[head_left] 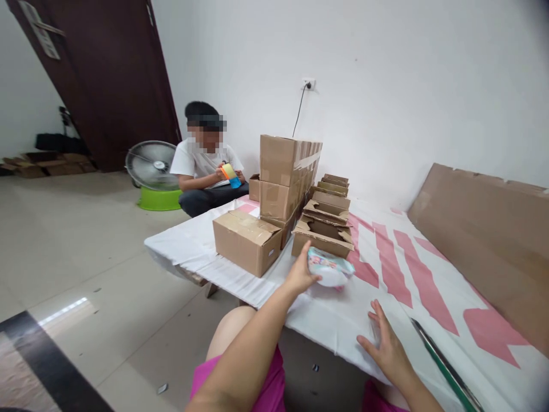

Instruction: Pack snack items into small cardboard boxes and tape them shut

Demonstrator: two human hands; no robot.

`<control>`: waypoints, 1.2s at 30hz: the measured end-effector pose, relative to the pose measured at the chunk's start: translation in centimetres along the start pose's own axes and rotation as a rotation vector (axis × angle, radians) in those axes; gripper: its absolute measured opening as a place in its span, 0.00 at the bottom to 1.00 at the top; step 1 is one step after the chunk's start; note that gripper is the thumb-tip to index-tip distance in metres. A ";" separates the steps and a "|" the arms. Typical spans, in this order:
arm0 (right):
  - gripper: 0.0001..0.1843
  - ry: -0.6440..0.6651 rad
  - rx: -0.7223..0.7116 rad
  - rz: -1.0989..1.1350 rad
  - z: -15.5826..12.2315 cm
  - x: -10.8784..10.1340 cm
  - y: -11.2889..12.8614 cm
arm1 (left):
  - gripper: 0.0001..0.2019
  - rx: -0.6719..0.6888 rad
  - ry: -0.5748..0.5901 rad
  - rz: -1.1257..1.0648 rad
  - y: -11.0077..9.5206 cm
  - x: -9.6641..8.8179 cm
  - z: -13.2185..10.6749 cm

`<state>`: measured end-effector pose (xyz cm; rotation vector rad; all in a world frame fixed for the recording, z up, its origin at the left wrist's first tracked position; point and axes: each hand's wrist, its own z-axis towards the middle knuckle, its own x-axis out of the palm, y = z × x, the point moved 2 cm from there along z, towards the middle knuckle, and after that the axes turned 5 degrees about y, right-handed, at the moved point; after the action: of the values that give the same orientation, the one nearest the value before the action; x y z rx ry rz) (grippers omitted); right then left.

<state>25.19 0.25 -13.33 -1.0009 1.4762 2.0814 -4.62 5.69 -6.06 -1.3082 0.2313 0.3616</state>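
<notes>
My left hand (301, 273) grips the left end of a small plastic packet (331, 268) printed in light blue and pink, its thumb on the near side. The packet is just in front of an open cardboard box (322, 243), over the white-and-pink sheet (317, 315) covering the table. Over the near edge, my right hand (384, 346) is open with fingers spread, apart from the packet and holding nothing. A long, thin green and dark tool (444, 360) lies to its right; its kind is unclear.
A closed carton (244, 240) and stacked cartons (278, 171) stand left of a row of open boxes (328, 206). A large cardboard sheet (480, 240) leans at right. Beyond the table, another person (210, 166) crouches with a colourful item, near a fan (156, 166).
</notes>
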 end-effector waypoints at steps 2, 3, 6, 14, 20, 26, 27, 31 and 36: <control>0.44 0.003 -0.006 -0.027 0.0 0.0 0.1 | 0.52 -0.078 -0.205 0.231 0.5 -1.6 0.2; 0.43 0.002 -0.011 -0.040 0.1 0.0 0.0 | 0.49 -0.109 -0.264 0.334 0.6 -1.9 0.0; 0.39 0.003 -0.024 -0.092 0.2 0.1 -0.2 | 0.41 -0.077 -0.273 0.588 0.2 -0.8 -1.1; 0.33 -0.005 -0.075 -0.130 0.2 0.1 0.5 | 0.32 -0.036 -0.047 0.933 0.1 3.1 -2.2; 0.29 0.004 -0.062 -0.133 0.3 0.2 0.8 | 0.34 -0.023 0.002 1.007 -0.1 2.9 0.1; 0.24 -0.007 -0.107 -0.140 0.4 0.3 0.8 | 0.36 -0.060 0.026 1.080 0.9 3.9 2.3; 0.23 -0.009 -0.113 -0.145 0.4 0.3 0.8 | 0.37 -0.065 0.032 1.085 1.1 4.0 2.8; 0.22 -0.009 -0.136 -0.166 0.4 0.5 0.8 | 0.36 -0.094 0.047 1.096 1.5 4.0 5.3; 0.24 0.007 -0.127 -0.231 0.2 0.7 1.0 | 0.37 -0.105 0.053 1.053 2.1 3.9 8.3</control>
<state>23.98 0.05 -13.22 -1.1677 1.1813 2.0249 -2.13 14.64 -7.34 -1.2074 0.9624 1.2357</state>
